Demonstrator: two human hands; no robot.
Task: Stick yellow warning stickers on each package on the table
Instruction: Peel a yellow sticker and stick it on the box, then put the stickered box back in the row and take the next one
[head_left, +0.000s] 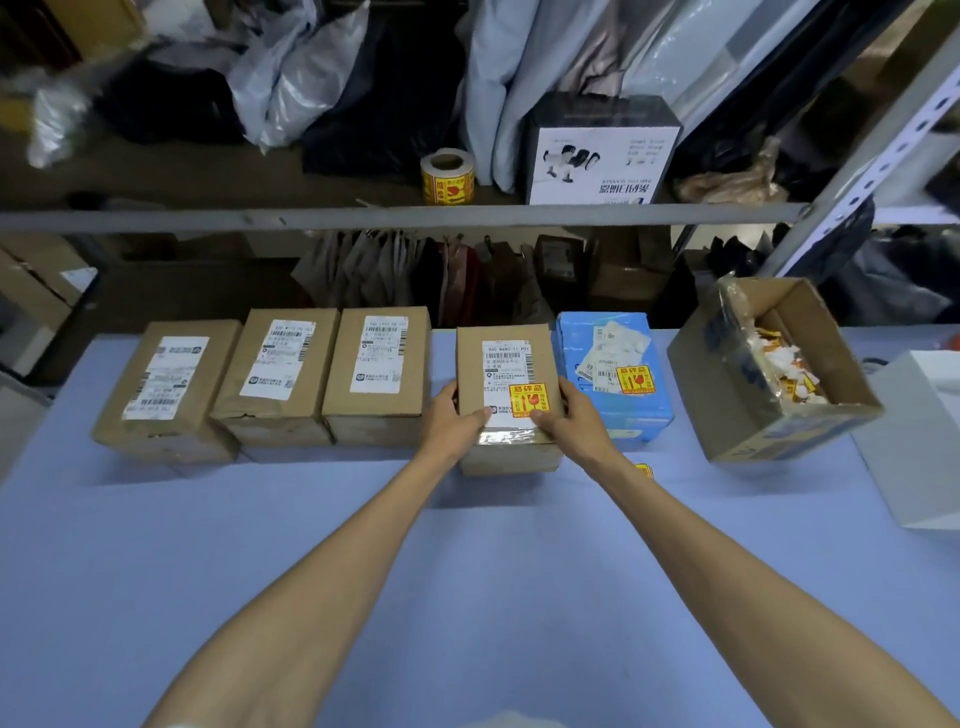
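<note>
Five packages stand in a row on the blue table (467, 571). My left hand (457, 421) and my right hand (571, 415) grip the two sides of the fourth brown box (506, 358), which bears a yellow warning sticker (529, 400) on its label. The blue package (613, 379) to its right also carries a yellow sticker (635, 379). Three brown boxes on the left (166, 389), (280, 374), (379, 369) show only white shipping labels. A roll of yellow stickers (448, 176) sits on the shelf above. Another yellow sticker (644, 470) peeks out on the table under my right forearm.
An open cardboard box (769, 374) holding sticker backing scraps stands at the right. A white box (924, 447) lies at the far right edge. The metal shelf (395, 218) behind holds bags and a white-and-black product box (602, 150).
</note>
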